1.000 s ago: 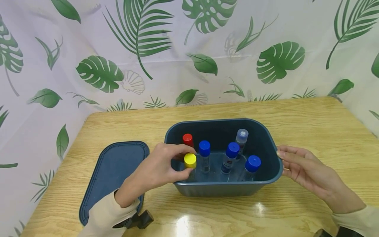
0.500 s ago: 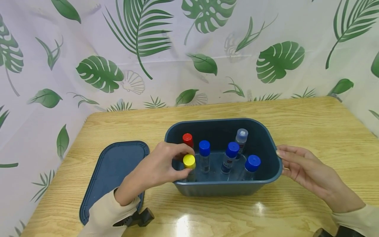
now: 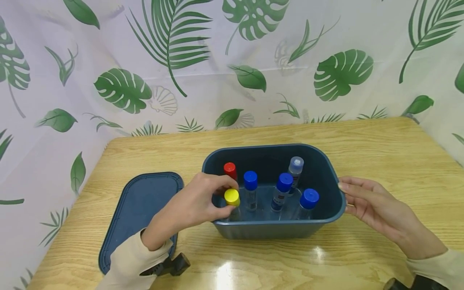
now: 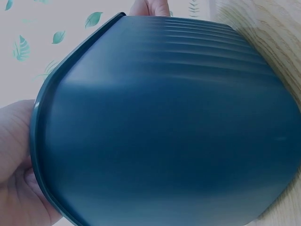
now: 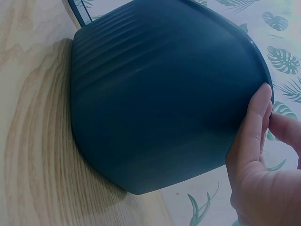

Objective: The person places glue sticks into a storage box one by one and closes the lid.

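A dark blue plastic box [image 3: 268, 231] stands on the table with several small capped bottles upright inside. My left hand [image 3: 203, 197] reaches over its left rim and pinches a yellow-capped bottle [image 3: 232, 197] between thumb and fingers; most of that bottle's body is hidden. Behind it stands a red-capped bottle [image 3: 230, 170]. To the right are blue-capped bottles [image 3: 250, 181] with clear bodies and a pale-capped bottle [image 3: 296, 165]. My right hand [image 3: 380, 213] holds the box's right rim, fingers lying along the outer wall in the right wrist view.
A flat dark blue lid [image 3: 145, 197] lies left of the box, partly under my left forearm. The wooden table [image 3: 391, 153] ends at a leaf-printed cloth [image 3: 203, 80] behind and at the sides.
The yellow-capped bottle has shifted very slightly down and left in the head view, with my left hand still pinching it. My right hand stays at the box's rim.
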`<state>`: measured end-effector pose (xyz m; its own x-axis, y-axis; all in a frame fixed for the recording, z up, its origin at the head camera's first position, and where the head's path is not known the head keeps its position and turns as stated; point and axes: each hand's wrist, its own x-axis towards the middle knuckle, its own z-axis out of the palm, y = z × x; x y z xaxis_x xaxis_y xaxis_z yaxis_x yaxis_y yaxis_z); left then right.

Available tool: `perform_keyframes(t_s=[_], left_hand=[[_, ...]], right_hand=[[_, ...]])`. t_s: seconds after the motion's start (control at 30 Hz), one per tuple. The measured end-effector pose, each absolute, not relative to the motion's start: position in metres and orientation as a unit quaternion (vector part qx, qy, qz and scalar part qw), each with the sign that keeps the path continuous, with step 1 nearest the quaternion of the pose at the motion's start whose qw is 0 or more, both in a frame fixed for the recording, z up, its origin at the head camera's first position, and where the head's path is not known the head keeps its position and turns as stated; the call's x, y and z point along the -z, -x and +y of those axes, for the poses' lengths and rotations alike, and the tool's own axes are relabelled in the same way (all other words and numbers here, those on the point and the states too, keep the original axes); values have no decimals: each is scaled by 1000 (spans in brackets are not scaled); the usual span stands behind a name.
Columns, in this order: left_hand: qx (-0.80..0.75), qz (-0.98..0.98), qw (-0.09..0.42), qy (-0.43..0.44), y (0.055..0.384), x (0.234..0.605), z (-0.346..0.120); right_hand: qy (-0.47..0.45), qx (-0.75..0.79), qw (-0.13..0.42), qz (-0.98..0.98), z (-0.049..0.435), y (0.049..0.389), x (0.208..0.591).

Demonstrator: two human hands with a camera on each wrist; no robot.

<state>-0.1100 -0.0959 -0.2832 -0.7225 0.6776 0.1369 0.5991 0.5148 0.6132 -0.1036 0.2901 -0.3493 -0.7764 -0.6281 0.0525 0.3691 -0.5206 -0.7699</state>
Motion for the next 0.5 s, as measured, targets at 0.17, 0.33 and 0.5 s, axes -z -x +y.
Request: perform_keyframes(t_s=[0.17, 0.33, 0.5], left_hand=[[-318, 874, 71, -359, 110, 282, -95], [-313, 879, 81, -350, 108, 280, -93], [-309, 881, 80, -349, 108, 279, -93]], right_hand=[[170, 858, 293, 386, 290, 104, 350], [170, 857, 292, 389, 290, 104, 350], [178, 857, 294, 384, 290, 104, 350]])
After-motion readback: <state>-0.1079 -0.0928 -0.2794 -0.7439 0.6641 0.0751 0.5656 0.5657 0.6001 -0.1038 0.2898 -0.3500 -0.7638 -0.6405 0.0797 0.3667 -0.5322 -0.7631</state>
